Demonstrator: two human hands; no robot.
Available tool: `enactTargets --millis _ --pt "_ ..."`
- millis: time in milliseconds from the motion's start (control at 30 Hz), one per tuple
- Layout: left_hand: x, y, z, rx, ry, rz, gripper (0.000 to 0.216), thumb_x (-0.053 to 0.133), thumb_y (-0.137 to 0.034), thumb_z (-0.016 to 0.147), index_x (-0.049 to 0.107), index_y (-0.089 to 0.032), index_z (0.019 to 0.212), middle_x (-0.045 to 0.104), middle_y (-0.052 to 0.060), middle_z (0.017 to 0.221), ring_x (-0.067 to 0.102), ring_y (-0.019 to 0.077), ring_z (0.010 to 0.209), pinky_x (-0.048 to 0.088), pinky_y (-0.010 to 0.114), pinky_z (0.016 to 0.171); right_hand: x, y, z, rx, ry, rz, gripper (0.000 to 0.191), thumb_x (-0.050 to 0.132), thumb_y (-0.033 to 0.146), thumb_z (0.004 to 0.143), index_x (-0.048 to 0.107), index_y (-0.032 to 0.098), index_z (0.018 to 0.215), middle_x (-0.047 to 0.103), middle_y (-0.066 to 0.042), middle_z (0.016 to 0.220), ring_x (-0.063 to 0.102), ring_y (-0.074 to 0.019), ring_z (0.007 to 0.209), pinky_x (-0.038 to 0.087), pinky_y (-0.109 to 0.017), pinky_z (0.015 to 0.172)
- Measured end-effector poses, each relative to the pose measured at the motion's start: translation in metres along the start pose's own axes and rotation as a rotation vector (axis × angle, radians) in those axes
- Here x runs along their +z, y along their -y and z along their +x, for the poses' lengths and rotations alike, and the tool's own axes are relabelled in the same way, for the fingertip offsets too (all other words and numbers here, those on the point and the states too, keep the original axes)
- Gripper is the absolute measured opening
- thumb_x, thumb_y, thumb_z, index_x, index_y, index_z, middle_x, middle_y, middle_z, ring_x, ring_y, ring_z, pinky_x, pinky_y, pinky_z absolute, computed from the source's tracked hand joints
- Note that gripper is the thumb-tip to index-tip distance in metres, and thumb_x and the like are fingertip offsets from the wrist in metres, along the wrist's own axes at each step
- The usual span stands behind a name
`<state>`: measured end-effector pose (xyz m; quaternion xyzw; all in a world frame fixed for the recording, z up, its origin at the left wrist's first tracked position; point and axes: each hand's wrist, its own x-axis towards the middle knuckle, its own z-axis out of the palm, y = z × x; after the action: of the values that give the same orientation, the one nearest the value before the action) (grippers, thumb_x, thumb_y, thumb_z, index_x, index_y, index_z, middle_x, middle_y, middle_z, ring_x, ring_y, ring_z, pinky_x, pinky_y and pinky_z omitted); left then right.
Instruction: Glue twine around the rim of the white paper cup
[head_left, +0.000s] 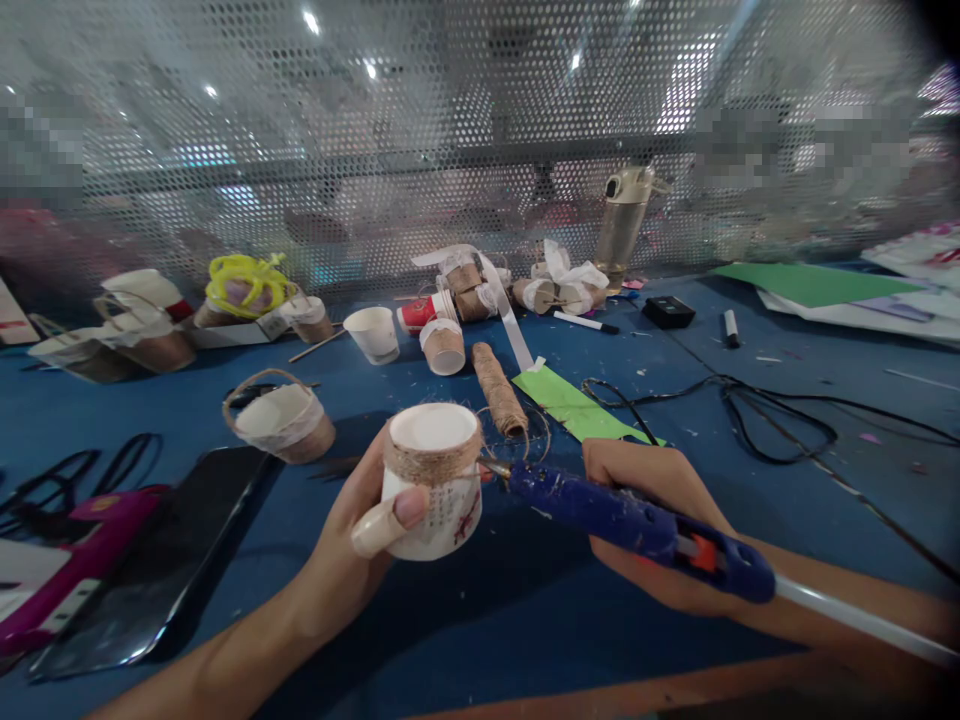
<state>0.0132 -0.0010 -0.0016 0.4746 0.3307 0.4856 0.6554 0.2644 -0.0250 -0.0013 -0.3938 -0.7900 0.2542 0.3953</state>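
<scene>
My left hand (367,520) is wrapped round a white paper cup (442,525), its thumb across the front. Brown twine (427,463) circles the cup just below the rim. In my right hand (660,490) is a blue hot glue gun (600,512), with a clear glue stick (855,615) sticking out of its back. The gun's metal nozzle (495,465) points left and meets or nearly meets the twine on the cup's right side. Behind the cup lies a twine spool (499,390), with loose strands near the cup.
A twine-wrapped cup basket (285,420) stands left of my hand, near a black phone (157,560) and a magenta glue gun (97,555). Green paper (577,400) and a black cable (772,440) lie behind my right hand. Several cups and a bottle (624,225) stand before the perforated metal screen (450,120).
</scene>
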Motion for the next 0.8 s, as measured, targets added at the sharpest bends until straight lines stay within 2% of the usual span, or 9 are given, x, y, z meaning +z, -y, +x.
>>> enactTargets --millis 200,300,400,567,800 --pt "0.0029 -0.0012 0.0003 0.013 -0.048 0.025 0.051 0.078 -0.038 0.068 0.066 -0.026 0.116 0.074 0.003 0.097 0.066 0.0225 0.083 0.053 0.029 0.072 0.0014 0.001 0.0008 0.045 -0.005 0.016 0.028 0.058 0.014 0.07 0.032 0.021 0.064 0.038 0.006 0.059 0.033 -0.0093 0.051 0.026 -0.024 0.048" --pt "0.0001 0.0008 0.0014 0.018 -0.05 0.048 0.052 0.078 -0.04 0.068 0.067 -0.023 0.116 0.075 0.005 0.095 0.066 0.0228 0.078 0.052 0.03 0.068 0.0026 0.0002 0.0006 0.019 -0.013 0.034 0.029 0.058 0.014 0.07 0.032 0.021 0.063 0.037 0.006 0.058 0.033 -0.0091 0.051 0.026 -0.024 0.047" --pt "-0.0017 0.0026 0.0026 0.005 -0.033 0.037 0.053 0.078 -0.04 0.068 0.067 -0.021 0.116 0.075 0.006 0.094 0.066 0.0237 0.078 0.053 0.032 0.071 0.0029 0.0 0.0006 -0.004 -0.02 0.058 0.026 0.057 0.014 0.069 0.032 0.021 0.063 0.037 0.006 0.059 0.032 -0.0087 0.05 0.025 -0.024 0.048" --pt "0.0009 0.0013 0.0026 0.02 -0.043 0.001 0.057 0.076 -0.04 0.069 0.062 -0.025 0.122 0.076 0.004 0.095 0.067 0.0224 0.082 0.052 0.028 0.072 0.0018 0.0022 0.0012 0.024 0.001 0.069 0.027 0.057 0.013 0.069 0.032 0.021 0.063 0.037 0.006 0.059 0.032 -0.0081 0.051 0.025 -0.024 0.048" --pt "0.001 -0.0021 0.0029 -0.004 0.047 -0.068 0.05 0.072 -0.038 0.074 0.061 -0.024 0.12 0.075 0.006 0.097 0.068 0.0245 0.081 0.054 0.033 0.072 0.0014 0.0009 0.0 0.051 0.01 0.067 0.025 0.055 0.015 0.071 0.032 0.021 0.063 0.037 0.006 0.058 0.032 -0.0086 0.051 0.026 -0.024 0.049"
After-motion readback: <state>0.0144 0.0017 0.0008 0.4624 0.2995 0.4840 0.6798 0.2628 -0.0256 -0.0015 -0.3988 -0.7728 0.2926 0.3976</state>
